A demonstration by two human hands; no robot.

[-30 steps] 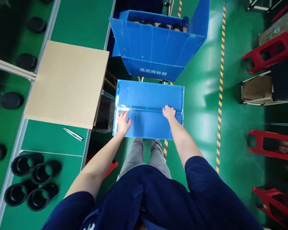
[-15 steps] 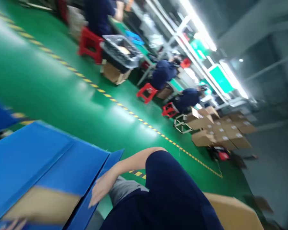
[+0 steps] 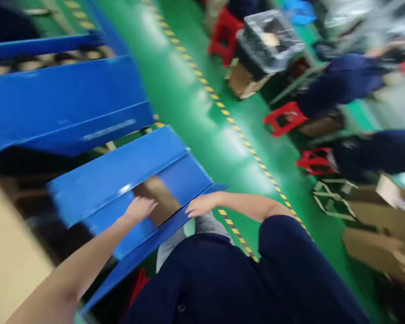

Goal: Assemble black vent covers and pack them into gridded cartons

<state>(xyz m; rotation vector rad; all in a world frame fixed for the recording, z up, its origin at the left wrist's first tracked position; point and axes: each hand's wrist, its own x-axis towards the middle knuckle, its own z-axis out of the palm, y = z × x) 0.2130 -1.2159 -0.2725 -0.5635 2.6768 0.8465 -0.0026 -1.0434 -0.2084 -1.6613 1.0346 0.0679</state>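
Where the person bends over a blue box [image 3: 131, 157] in front of the body, both hands are at its top. The box sits close to the legs, its near flap [image 3: 155, 238] tipped back towards the person, and brown cardboard [image 3: 164, 195] shows between two blue panels inside. The left hand [image 3: 141, 209] is over the left edge of that cardboard, its fingers loosely bent and close together; whether it touches the surface I cannot tell. The right hand [image 3: 200, 205] lies along the near flap by its right end, fingers stretched towards the left, though I cannot tell whether they pinch the edge.

Just beyond stands a larger blue box [image 3: 70, 94] with a row of dark round pieces [image 3: 64, 58] at its top (they are too blurred to name). Pale cardboard [image 3: 13, 252] fills the lower left. Across the green floor [image 3: 202, 135], past a yellow and black striped line [image 3: 234, 121], red stools [image 3: 285, 119] stand along a row of benches with people in dark clothes. Near them a plastic-lined bin [image 3: 272, 38] rests on a carton [image 3: 243, 81], and more cardboard boxes [image 3: 374, 249] are at the right.
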